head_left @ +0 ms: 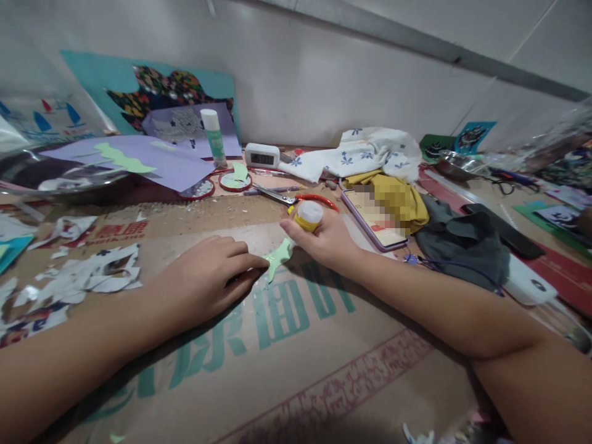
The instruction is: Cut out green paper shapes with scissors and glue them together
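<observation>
A small light-green paper cutout (279, 258) lies on the printed cardboard (240, 370). At its left end, the fingertips of my left hand (217, 271) press on it, the fingers close together and pointing right. My right hand (326, 237) is wrapped round a glue bottle (309, 216) with a white end and a yellow band. The bottle is tilted, and its lower end is hidden by the hand, close to the cutout's right end.
Scissors (319, 199) with red-orange handles lie behind my right hand, beside a phone (374, 219). White paper scraps (102, 271) are at left. Behind stand a glue stick (213, 139) and a digital clock (262, 156); a purple sheet (176, 169) rests over a metal bowl (28, 176).
</observation>
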The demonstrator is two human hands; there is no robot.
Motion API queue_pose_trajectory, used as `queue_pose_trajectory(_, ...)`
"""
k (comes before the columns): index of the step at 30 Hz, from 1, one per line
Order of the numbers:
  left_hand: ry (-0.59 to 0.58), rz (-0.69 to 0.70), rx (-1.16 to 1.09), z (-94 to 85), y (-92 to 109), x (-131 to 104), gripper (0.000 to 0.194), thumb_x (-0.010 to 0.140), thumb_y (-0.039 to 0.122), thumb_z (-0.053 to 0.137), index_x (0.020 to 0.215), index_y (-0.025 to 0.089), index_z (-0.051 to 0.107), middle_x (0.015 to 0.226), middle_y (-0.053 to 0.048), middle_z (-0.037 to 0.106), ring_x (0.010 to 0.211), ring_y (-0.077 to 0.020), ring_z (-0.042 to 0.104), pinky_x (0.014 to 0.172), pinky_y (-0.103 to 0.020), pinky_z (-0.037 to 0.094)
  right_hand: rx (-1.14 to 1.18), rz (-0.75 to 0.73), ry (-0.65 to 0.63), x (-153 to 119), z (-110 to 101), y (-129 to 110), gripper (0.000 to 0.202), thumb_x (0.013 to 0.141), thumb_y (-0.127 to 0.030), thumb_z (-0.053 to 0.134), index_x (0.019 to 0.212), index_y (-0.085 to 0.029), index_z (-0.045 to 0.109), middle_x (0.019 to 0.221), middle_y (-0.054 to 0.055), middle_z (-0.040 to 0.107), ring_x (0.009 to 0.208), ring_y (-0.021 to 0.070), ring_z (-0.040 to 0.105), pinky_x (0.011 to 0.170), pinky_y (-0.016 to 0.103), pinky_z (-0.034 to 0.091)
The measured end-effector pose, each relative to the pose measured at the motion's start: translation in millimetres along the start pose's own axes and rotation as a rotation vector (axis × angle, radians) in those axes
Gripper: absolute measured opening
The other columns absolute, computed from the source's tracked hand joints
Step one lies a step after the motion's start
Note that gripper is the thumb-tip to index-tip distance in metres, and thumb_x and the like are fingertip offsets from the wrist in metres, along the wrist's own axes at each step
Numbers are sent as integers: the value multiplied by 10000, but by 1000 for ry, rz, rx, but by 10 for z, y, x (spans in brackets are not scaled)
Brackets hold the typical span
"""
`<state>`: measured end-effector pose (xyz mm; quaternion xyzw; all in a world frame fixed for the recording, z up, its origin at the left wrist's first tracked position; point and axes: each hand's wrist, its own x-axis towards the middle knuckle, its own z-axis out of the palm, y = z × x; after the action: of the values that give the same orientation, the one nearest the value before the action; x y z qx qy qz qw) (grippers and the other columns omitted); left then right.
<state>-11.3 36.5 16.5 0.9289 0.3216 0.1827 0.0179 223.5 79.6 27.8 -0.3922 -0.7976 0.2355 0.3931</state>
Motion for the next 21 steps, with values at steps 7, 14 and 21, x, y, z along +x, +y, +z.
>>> queue_pose_trajectory(7, -5, 7, -17, -3, -4, -2, 257, 983, 206, 501, 1073, 202, 742, 773, -48, 663, 708, -215, 602, 636, -345, 381, 375, 268, 253, 94, 10, 133, 385, 875, -552, 657, 742, -213, 534, 645, -27, 538, 598, 124, 532, 544, 250, 442)
queue_pose_trajectory(14, 9, 1, -53, 5, -9, -14, 242, 988, 215, 510, 1083, 206, 733, 797, -50, 669, 723, -210, 601, 656, -339, 397, 243, 155, 124, 52, 4, 93, 373, 891, -489, 666, 700, -210, 508, 639, -27, 519, 596, 125, 515, 562, 260, 420)
queue_pose_trajectory(21, 1, 11, -49, -10, -3, 8, 234, 985, 205, 516, 1070, 193, 734, 766, -42, 659, 697, -207, 591, 639, -337, 385, 82, 14, 5, 4, -3, 21, 379, 900, -447, 644, 661, -208, 472, 645, -18, 519, 617, 127, 502, 602, 270, 403)
